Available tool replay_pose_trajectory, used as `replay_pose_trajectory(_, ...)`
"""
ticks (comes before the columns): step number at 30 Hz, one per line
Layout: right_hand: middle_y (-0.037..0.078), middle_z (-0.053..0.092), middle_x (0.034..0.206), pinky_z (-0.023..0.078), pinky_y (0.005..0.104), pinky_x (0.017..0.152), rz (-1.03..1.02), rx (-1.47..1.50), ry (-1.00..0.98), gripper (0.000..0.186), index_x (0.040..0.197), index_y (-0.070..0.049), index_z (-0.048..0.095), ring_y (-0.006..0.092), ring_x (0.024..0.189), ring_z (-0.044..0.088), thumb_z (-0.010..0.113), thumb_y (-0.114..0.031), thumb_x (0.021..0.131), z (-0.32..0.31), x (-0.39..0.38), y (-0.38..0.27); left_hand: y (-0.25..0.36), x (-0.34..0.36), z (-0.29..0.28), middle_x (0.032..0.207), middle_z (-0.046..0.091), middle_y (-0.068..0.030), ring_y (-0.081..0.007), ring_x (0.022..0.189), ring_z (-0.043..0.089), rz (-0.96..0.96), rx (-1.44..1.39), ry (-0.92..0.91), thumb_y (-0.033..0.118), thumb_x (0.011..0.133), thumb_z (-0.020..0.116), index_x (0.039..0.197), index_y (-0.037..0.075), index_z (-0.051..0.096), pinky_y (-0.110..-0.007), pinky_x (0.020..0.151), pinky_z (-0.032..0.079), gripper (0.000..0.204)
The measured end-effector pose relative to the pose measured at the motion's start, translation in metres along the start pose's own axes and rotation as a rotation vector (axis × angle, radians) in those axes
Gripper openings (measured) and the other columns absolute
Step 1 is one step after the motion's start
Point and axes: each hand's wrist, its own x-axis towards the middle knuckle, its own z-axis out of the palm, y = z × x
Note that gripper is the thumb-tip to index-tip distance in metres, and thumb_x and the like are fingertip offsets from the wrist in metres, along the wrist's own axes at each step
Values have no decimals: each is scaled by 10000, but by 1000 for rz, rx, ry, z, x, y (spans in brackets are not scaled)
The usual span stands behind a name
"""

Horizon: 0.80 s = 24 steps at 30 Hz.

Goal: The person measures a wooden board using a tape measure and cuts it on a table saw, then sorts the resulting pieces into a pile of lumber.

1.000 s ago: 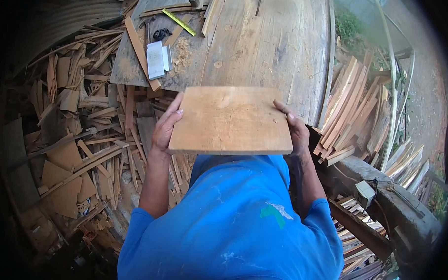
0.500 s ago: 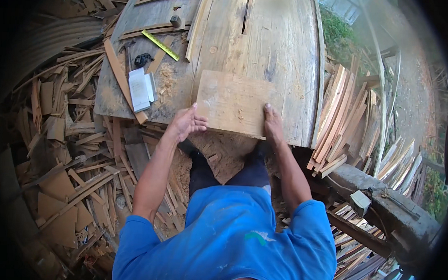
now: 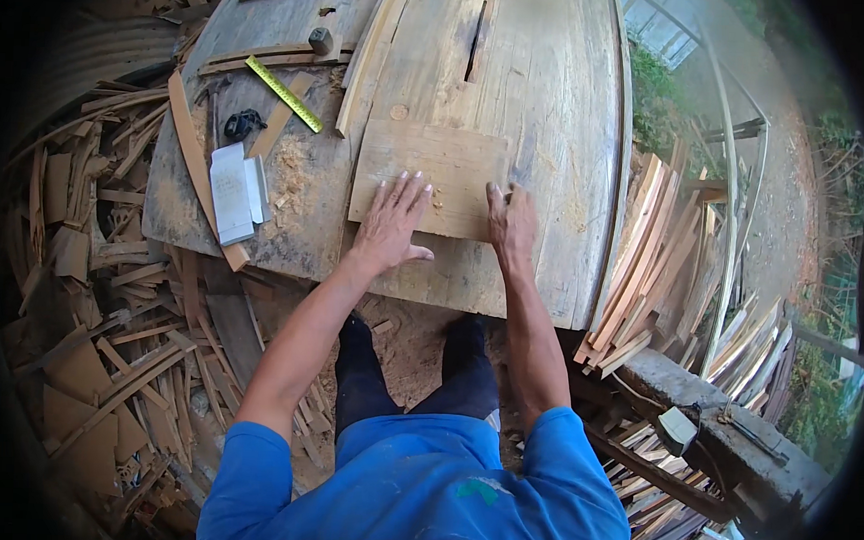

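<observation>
A flat rectangular wooden board point(image 3: 436, 161) lies on the wooden worktable point(image 3: 556, 265), set back from its front edge. My left hand point(image 3: 391, 216) rests on the board's near left part, fingers spread and thumb pointing right. At the near right corner, my right hand point(image 3: 514, 220) has its fingers bent around the board's edge, gripping it; its fingertips are partly hidden. A few wood crumbs lie on the board between my hands.
Left on the table are a yellow ruler point(image 3: 284, 93), a black coiled object point(image 3: 244, 123), a white box point(image 3: 233, 194), a dark block point(image 3: 320, 40) and wood strips. A long slot point(image 3: 476, 41) cuts the tabletop. Scrap wood point(image 3: 77, 353) heaps at left; planks point(image 3: 642, 258) lean at right.
The board has moved farther onto the table, away from its front edge. My left hand has gone from beside the board to flat on top of it. My right hand stays at the right edge.
</observation>
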Motion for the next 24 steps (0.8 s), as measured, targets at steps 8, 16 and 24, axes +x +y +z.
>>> replay_pose_trajectory(8,124,306,1607,172,509,1212,-565,-251,-243,787,1530,-194,384,314,1500,255,695,-476,864,-2,-6,54,-47,43,9,1616,279,-129,-326,1501,237,49,116,-34,358,799,775,1533,58,320,-529,1217,213,914)
replay_pose_trajectory(16,104,371,1582,188,476,1210,-647,-279,-145,669,1514,-180,416,276,1485,300,627,-431,930,37,46,32,-100,81,-7,1611,276,-172,-344,1501,229,30,62,10,347,769,805,1523,14,317,-465,1240,200,958)
replay_pose_trajectory(24,120,388,1568,203,459,1210,-647,-244,-111,656,1518,-175,398,276,1472,322,609,-417,946,44,84,30,-118,120,-10,1613,261,-187,-345,1504,221,45,70,-52,342,751,824,1525,4,305,-448,1246,191,991)
